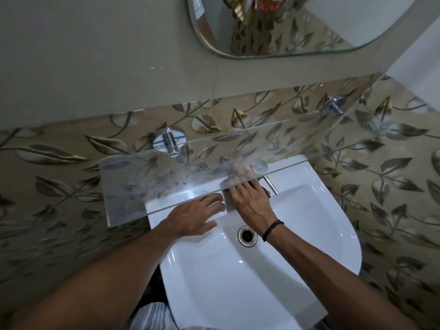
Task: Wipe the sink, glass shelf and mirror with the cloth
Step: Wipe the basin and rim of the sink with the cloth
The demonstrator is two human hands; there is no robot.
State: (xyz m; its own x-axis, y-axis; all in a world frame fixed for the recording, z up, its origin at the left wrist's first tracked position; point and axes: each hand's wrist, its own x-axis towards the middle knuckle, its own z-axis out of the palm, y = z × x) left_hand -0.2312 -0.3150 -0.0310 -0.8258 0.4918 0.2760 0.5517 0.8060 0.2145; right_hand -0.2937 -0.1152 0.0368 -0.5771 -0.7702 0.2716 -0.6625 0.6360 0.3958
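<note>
White sink (309,225) under both reaching arms, left hand (197,216) flat and spread, right hand (250,198) pressing a dark cloth (267,192).

head view, steeply down, close over sink (309,234)

My right hand (250,201) presses the dark cloth (267,192) under the glass shelf (133,186); my left hand (192,217) lies flat on the sink (309,210) rim.

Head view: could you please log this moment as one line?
right hand: on dark cloth under clear glass shelf | left hand: flat on white ceramic sink
</note>
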